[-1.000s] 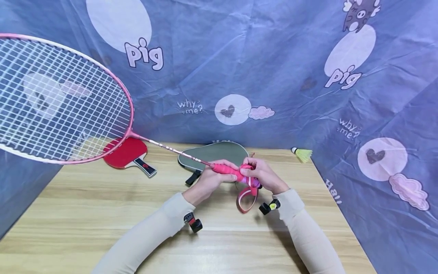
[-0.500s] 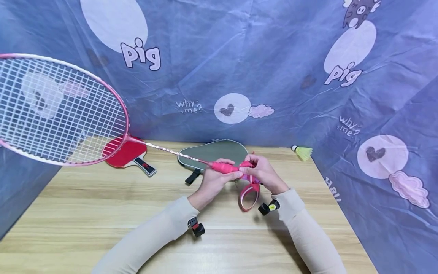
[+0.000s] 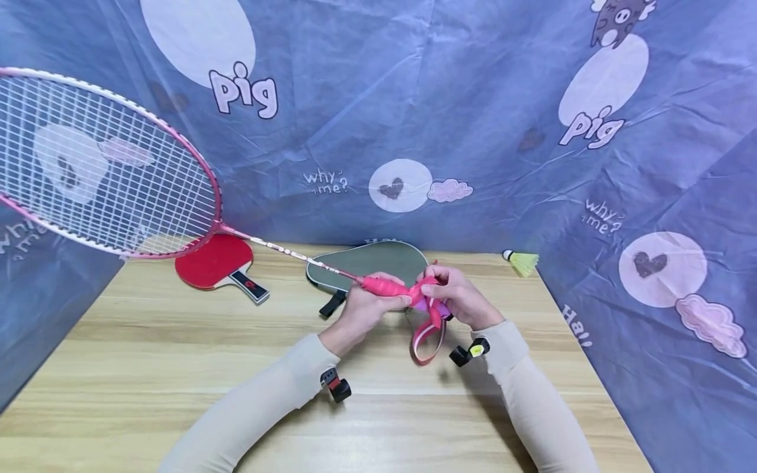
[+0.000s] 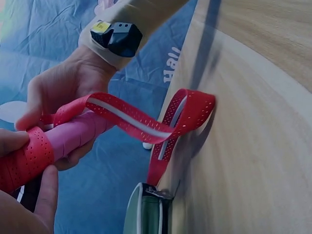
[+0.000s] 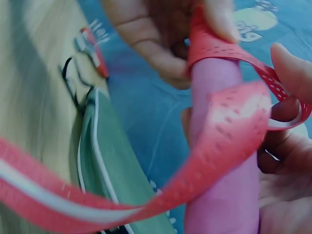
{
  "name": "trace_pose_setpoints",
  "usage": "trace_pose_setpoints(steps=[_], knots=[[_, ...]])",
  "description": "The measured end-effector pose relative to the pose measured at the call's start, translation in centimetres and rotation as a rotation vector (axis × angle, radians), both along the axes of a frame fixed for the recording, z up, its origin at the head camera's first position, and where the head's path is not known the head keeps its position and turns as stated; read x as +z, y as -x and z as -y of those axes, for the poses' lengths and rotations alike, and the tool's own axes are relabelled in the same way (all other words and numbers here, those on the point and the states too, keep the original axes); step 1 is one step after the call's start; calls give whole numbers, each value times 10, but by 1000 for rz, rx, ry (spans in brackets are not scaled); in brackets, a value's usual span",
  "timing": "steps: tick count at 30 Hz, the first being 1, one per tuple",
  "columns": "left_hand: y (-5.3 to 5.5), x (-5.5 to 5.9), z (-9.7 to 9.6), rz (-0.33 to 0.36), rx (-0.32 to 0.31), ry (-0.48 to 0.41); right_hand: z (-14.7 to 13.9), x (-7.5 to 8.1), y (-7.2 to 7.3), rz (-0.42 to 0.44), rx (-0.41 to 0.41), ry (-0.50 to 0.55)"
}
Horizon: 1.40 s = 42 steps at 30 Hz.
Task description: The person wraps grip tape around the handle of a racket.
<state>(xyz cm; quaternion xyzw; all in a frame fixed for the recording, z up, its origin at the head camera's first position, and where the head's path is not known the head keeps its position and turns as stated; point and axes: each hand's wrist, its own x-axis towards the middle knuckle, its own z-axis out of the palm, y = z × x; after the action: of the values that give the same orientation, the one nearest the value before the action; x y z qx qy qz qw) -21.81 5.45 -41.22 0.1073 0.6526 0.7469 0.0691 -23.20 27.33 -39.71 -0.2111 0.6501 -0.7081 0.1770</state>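
A pink and white badminton racket (image 3: 284, 250) is held up above the table, its strung head to the left. My left hand (image 3: 367, 309) grips its handle, thumb pressing at the edge of the red wrapped part. Perforated red grip tape (image 4: 131, 119) covers the upper handle in overlapping turns. Below them the bare handle (image 5: 222, 204) shows pinkish purple. With bent fingers, my right hand (image 3: 461, 299) pinches the tape beside the handle. The tape's loose end, with a white strip along its inner side, hangs in a loop under the hands.
Behind the hands lies a grey-green paddle case (image 3: 378, 263) with a black strap. A red table tennis bat (image 3: 215, 263) rests at back left, partly behind the racket's head. A yellow shuttlecock (image 3: 522, 263) lies at back right. Blue patterned cloth (image 3: 331, 131) walls the table (image 3: 177, 381).
The racket's head dipped, then rose again. My right hand has drawn the tape slightly outward from the handle, and the loose loop shifted a little. Both hands keep their holds.
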Motion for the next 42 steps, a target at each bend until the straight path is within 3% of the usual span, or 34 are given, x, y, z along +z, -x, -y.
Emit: trace_pose_setpoints(steps=[5,8,14,22,31,33,36,39,42], knots=[[1,3,3,8,-12,-8,-2,1,2,74,41,116],[2,4,4,18,-30,5,-1,3,2,86,-15,68],[4,4,6,27,-80,-13,4,8,1,63,-156,-140],[6,4,8,28,-116,-85,11,8,-1,38,-174,-285],[1,1,0,-28,-140,-110,11,5,-3,-1,-237,-199],[0,-1,-3,-59,-124,-84,12,4,-4,-40,-254,-181],[-2,-4,-6,-67,-45,-27,15,6,-5,-103,-266,-178],[-4,-5,-7,-37,18,-7,18,8,-8,-117,-244,-181],[-4,-5,-6,16,25,-34,16,9,-9,-88,-176,-152]])
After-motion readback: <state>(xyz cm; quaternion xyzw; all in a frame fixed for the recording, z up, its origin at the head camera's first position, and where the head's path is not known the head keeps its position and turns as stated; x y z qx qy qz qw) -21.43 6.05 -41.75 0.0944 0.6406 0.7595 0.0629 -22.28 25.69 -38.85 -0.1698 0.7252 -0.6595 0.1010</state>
